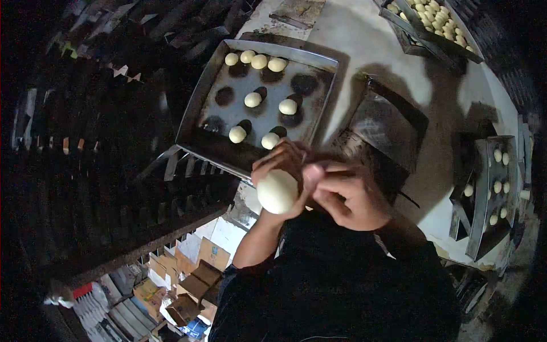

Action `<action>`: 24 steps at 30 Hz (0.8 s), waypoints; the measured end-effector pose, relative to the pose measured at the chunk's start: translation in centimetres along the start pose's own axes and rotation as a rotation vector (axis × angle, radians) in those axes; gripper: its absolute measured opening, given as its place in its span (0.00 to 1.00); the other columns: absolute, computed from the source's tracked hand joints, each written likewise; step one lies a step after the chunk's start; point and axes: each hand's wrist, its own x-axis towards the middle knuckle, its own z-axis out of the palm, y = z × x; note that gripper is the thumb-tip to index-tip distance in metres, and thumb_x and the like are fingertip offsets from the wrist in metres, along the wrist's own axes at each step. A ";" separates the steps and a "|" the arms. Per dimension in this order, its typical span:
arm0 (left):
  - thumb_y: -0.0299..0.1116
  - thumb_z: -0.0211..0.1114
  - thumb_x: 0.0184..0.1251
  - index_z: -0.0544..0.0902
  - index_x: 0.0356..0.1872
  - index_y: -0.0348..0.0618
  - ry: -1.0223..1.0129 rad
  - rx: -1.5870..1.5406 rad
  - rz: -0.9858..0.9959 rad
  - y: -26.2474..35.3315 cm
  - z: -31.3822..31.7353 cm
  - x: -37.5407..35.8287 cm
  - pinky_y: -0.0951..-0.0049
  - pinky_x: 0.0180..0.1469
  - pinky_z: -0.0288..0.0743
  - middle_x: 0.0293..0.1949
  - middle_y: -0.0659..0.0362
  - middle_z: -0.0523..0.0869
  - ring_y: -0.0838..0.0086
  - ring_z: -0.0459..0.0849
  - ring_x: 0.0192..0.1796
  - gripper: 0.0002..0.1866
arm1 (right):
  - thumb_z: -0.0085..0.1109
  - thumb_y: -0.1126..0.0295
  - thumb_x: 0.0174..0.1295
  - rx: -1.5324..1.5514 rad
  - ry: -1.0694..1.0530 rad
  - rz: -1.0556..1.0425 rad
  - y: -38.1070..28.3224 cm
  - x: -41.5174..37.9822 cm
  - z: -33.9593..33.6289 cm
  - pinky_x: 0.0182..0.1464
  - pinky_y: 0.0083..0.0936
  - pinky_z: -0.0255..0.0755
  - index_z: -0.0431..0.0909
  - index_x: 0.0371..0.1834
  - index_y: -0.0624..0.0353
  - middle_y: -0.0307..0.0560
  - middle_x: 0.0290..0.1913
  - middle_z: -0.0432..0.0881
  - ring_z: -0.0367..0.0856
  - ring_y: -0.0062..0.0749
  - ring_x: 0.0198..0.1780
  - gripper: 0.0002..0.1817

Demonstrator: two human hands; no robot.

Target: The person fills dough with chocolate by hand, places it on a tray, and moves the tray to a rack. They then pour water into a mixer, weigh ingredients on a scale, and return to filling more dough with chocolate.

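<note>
My left hand (pixel 280 158) is wrapped round a large pale dough ball (pixel 277 192), which bulges out toward me below the fingers. Close beside it on the right is my right hand (pixel 354 196), its thumb and fingers curled together in a pinch. Blur at those fingertips hides what they hold, if anything. Just beyond both hands lies a dark metal baking tray (pixel 199 147) with several small round dough balls (pixel 253 100) on it. Some stand in a row along the far edge, and others sit spaced apart across the middle and near side.
Right of the tray, a dark, worn metal pan (pixel 383 122) lies on the pale tabletop (pixel 336 34). A tray crowded with dough balls (pixel 436 20) stands at the back right. Further trays (pixel 484 228) with dough balls are at far right. Cardboard boxes (pixel 213 253) are piled at lower left.
</note>
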 end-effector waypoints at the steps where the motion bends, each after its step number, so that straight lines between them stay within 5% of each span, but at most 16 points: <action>1: 0.32 0.74 0.49 0.81 0.29 0.40 -0.051 0.175 -0.100 -1.5 -0.8 -0.5 0.68 0.38 0.75 0.26 0.56 0.81 0.66 0.82 0.31 0.11 | 0.58 0.79 0.56 -0.053 0.193 0.046 0.0 0.7 0.6 0.49 0.33 0.74 0.81 0.40 0.62 0.53 0.46 0.80 0.81 0.45 0.46 0.08; 3: 0.28 0.71 0.52 0.80 0.28 0.41 -0.195 0.404 -0.260 -5.3 -2.7 -2.2 0.70 0.36 0.74 0.26 0.58 0.83 0.68 0.82 0.29 0.07 | 0.62 0.76 0.54 -0.209 0.372 0.003 0.5 2.5 0.9 0.54 0.35 0.73 0.79 0.49 0.62 0.54 0.50 0.78 0.79 0.44 0.50 0.17; 5: 0.30 0.72 0.50 0.81 0.31 0.40 -0.132 0.115 -0.387 -8.7 -3.7 -3.5 0.70 0.38 0.75 0.28 0.58 0.84 0.65 0.83 0.32 0.10 | 0.64 0.75 0.53 -0.277 0.326 -0.153 0.9 5.1 2.3 0.55 0.37 0.73 0.78 0.52 0.64 0.56 0.53 0.77 0.78 0.46 0.53 0.21; 7: 0.28 0.68 0.55 0.80 0.36 0.39 -0.321 -0.147 -0.517 -9.9 -5.0 -2.3 0.72 0.39 0.75 0.30 0.59 0.82 0.70 0.82 0.34 0.09 | 0.67 0.72 0.49 -0.447 0.246 -0.308 2.2 7.9 4.7 0.56 0.42 0.72 0.75 0.56 0.65 0.59 0.56 0.74 0.75 0.50 0.56 0.27; 8: 0.28 0.67 0.56 0.79 0.39 0.39 -0.437 -0.112 -0.587 -10.8 -5.6 -1.9 0.73 0.39 0.74 0.32 0.60 0.82 0.71 0.82 0.35 0.10 | 0.60 0.76 0.57 -0.453 0.100 -0.272 3.8 8.4 5.8 0.62 0.41 0.69 0.74 0.52 0.70 0.61 0.60 0.70 0.72 0.53 0.61 0.18; 13: 0.29 0.65 0.61 0.76 0.52 0.39 -0.824 -0.045 -0.824 -14.6 -9.1 1.1 0.78 0.42 0.73 0.35 0.64 0.79 0.76 0.78 0.39 0.17 | 0.58 0.66 0.62 -0.234 0.136 0.241 9.4 11.8 7.3 0.53 0.37 0.74 0.78 0.46 0.62 0.56 0.47 0.78 0.79 0.44 0.51 0.13; 15: 0.27 0.66 0.60 0.76 0.54 0.40 -0.710 -0.149 -0.794 -15.2 -11.6 3.3 0.79 0.43 0.73 0.33 0.65 0.77 0.79 0.76 0.36 0.20 | 0.54 0.68 0.63 -0.100 0.245 0.354 13.5 14.2 5.5 0.58 0.38 0.70 0.74 0.50 0.63 0.55 0.53 0.75 0.75 0.47 0.57 0.14; 17: 0.24 0.66 0.59 0.75 0.56 0.41 -0.590 -0.066 -0.807 -17.3 -14.0 4.2 0.80 0.44 0.72 0.32 0.66 0.74 0.81 0.73 0.35 0.22 | 0.53 0.65 0.65 -0.359 0.332 0.447 16.7 17.7 3.2 0.64 0.39 0.65 0.68 0.59 0.65 0.60 0.61 0.69 0.68 0.51 0.64 0.23; 20: 0.21 0.66 0.58 0.76 0.56 0.41 -0.328 -0.162 -0.794 -17.2 -17.3 6.8 0.81 0.44 0.71 0.31 0.69 0.70 0.84 0.68 0.34 0.22 | 0.54 0.65 0.64 -0.854 0.047 0.302 24.4 17.8 3.6 0.70 0.41 0.57 0.57 0.68 0.69 0.64 0.69 0.58 0.59 0.54 0.70 0.32; 21: 0.20 0.65 0.58 0.76 0.55 0.41 -0.227 -0.250 -0.776 -16.9 -18.8 7.8 0.82 0.43 0.70 0.30 0.69 0.68 0.85 0.67 0.33 0.21 | 0.52 0.64 0.64 -0.787 -0.104 0.479 22.4 19.0 3.8 0.74 0.45 0.47 0.50 0.70 0.72 0.71 0.73 0.44 0.44 0.63 0.74 0.36; 24: 0.19 0.63 0.60 0.79 0.52 0.39 -0.129 -0.055 -0.682 -19.3 -21.8 8.6 0.81 0.43 0.71 0.27 0.69 0.72 0.86 0.70 0.32 0.18 | 0.54 0.64 0.64 -0.786 -0.057 0.406 23.9 18.7 4.5 0.73 0.49 0.48 0.50 0.71 0.66 0.67 0.73 0.45 0.47 0.63 0.73 0.36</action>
